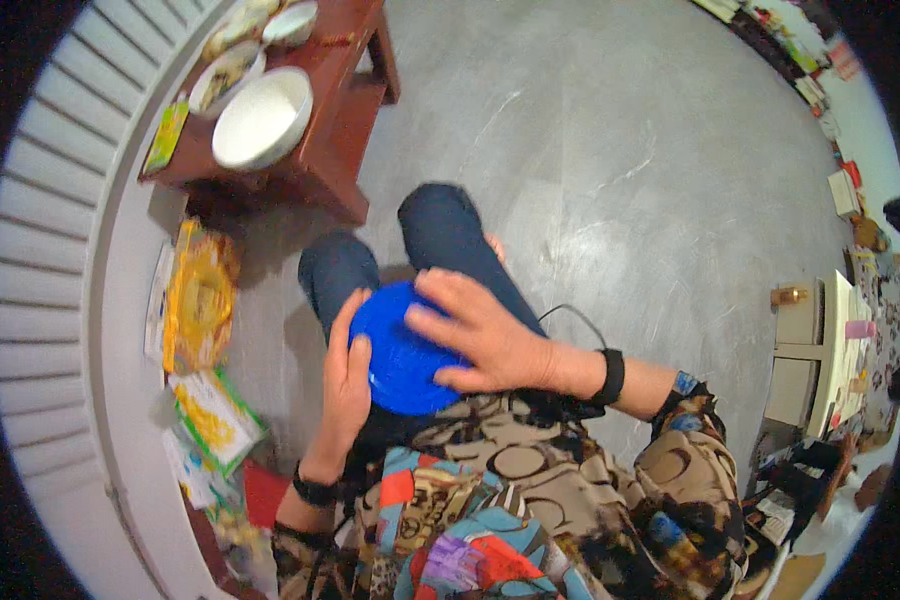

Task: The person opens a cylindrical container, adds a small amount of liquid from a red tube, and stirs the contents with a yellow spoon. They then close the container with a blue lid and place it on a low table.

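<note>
A round blue plastic lid or container top (405,360) is over my lap, between my two hands. My left hand (345,375) holds its left edge, with the thumb on the near side and the fingers along the rim. Across the right part of the blue top lies my right hand (480,330), slightly blurred, its fingers and thumb spread apart. Whether its fingertips press on the surface cannot be told. Anything under the blue top is hidden by it and by my hands. Both wrists wear black bands.
Left ahead, a dark red wooden table (337,97) bears a large white bowl (262,120) and a dish of food (227,79). Yellow packaging (201,300) and a green-edged packet (217,421) lie along the left wall. Grey floor (607,150) stretches ahead. At right stands a white cabinet (799,375).
</note>
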{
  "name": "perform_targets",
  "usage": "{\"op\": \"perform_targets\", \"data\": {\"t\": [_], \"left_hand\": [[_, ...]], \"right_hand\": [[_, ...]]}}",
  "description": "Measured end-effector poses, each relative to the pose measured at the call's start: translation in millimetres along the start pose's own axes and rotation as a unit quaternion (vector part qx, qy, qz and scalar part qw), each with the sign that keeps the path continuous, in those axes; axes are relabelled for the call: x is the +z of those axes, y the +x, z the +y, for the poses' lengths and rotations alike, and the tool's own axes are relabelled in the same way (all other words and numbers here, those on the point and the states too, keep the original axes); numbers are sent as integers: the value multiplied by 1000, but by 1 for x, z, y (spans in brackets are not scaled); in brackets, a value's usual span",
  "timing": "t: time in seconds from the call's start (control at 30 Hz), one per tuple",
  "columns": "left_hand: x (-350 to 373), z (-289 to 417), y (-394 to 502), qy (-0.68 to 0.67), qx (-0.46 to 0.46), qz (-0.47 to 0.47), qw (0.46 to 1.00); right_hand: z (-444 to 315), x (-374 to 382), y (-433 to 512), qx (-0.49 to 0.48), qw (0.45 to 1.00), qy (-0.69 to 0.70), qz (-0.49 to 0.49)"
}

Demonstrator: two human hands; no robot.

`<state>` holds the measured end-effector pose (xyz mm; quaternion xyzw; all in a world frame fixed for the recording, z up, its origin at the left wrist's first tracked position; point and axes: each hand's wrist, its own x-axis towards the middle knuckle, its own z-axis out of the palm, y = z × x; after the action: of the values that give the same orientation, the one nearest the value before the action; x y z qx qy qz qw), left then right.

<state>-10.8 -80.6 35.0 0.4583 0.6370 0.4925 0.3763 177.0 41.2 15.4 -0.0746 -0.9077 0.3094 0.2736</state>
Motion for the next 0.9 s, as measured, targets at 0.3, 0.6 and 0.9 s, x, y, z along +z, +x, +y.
{"op": "perform_targets", "data": {"t": [0.3,0.6,0.9], "left_hand": [[-3,-13,10,-40,-21,8,999],[-6,-20,15,-158,-54,18,986],[4,-11,11,-40,-91,80,992]], "right_hand": [[8,2,-18,160,975,146,-40],[9,16,-17,102,987,124,15],[6,16,-15,98,986,136,13]]}}
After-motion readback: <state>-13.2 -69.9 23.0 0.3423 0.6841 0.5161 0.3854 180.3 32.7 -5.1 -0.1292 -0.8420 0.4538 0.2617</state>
